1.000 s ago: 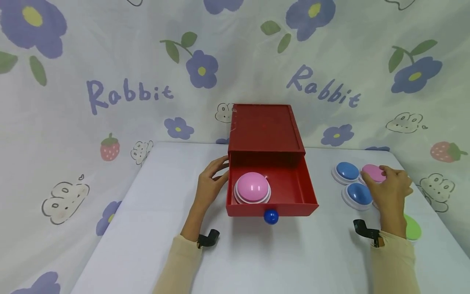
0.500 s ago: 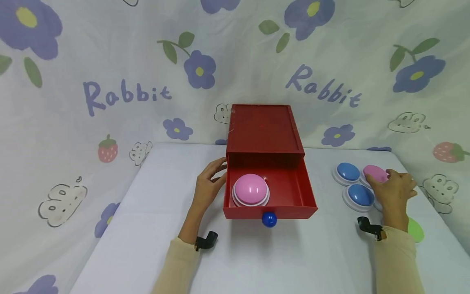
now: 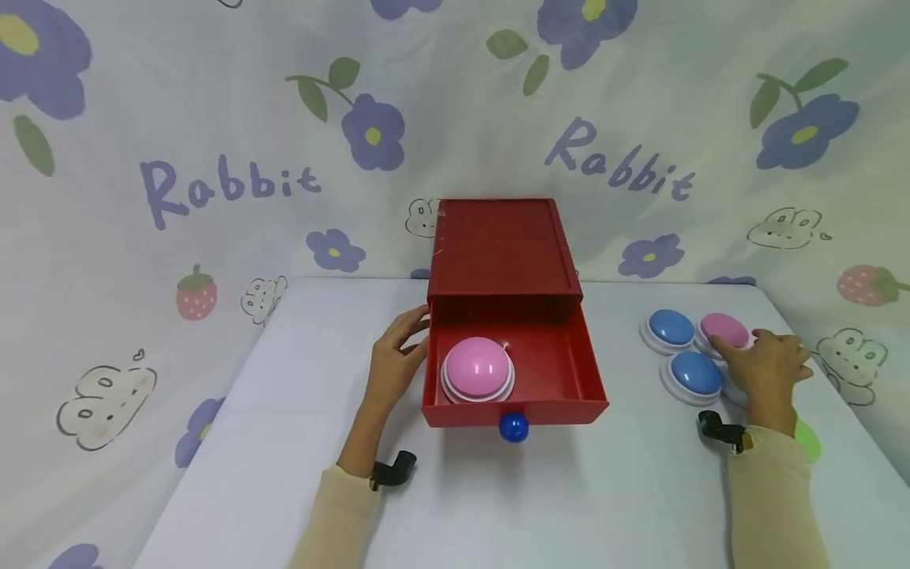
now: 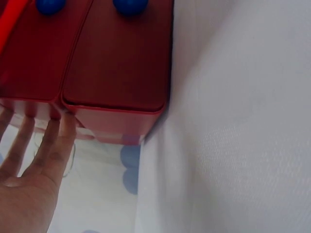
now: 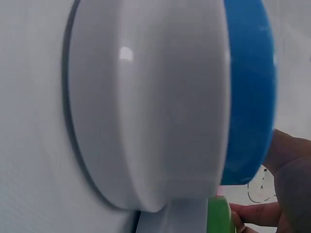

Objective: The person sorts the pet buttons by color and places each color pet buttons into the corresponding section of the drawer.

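In the head view my left hand (image 3: 396, 356) rests against the left side of a red drawer box (image 3: 505, 245). Its fingers lie extended along the box wall in the left wrist view. The pulled-out drawer (image 3: 547, 371) has a blue knob (image 3: 513, 427) and contains a pink dome push button (image 3: 478, 368). At the right my right hand (image 3: 768, 367) bends over a button with a white base. A fingertip touches a green-capped button (image 5: 218, 216) in the right wrist view; the thumb's tip is hidden behind a blue button (image 5: 250, 92), so its grip is unclear.
A second blue button (image 3: 671, 328) and another pink button (image 3: 723, 330) stand beside my right hand. A green button (image 3: 807, 441) is partly hidden by the right wrist. A patterned cloth (image 3: 441, 118) hangs behind the white table (image 3: 569, 506).
My right hand has shifted slightly right, away from the pink button, uncovering more of a white base. My left hand stays at the box. The whole head view has turned a little.
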The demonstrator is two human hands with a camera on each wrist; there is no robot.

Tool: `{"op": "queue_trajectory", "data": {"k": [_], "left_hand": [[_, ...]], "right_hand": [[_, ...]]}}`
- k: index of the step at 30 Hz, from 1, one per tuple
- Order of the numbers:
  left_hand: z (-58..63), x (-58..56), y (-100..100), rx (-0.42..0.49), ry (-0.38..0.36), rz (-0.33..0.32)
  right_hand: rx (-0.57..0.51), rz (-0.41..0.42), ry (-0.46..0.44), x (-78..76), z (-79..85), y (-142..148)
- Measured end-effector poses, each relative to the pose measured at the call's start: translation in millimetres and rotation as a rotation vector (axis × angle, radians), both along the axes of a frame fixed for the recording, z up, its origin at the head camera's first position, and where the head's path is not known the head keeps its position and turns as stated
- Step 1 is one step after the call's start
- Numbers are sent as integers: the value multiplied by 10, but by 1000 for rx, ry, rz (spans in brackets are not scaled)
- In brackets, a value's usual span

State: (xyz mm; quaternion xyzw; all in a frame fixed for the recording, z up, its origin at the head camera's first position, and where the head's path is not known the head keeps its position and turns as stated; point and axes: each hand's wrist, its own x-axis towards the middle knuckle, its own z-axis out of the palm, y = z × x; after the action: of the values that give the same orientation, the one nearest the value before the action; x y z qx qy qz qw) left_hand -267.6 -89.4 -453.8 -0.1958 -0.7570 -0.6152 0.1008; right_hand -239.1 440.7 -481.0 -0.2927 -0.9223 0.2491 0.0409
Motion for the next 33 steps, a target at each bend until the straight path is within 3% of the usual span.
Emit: {"op": "queue_trajectory", "data": {"k": [14,22,29,33], "left_hand": [[11,-1,5,0,-12,8],[38,-12,-37,-8,-15,23],[16,-29,8,-9,-62,7],[-1,-22,25,-9,-69,24]], "right_hand": [[7,-8,-116,-62,-29,70],[58,40,-83,-161,-150,57],[60,-45,-39,-137,-156,101],[74,-33,-68,-128,-140,114]]}}
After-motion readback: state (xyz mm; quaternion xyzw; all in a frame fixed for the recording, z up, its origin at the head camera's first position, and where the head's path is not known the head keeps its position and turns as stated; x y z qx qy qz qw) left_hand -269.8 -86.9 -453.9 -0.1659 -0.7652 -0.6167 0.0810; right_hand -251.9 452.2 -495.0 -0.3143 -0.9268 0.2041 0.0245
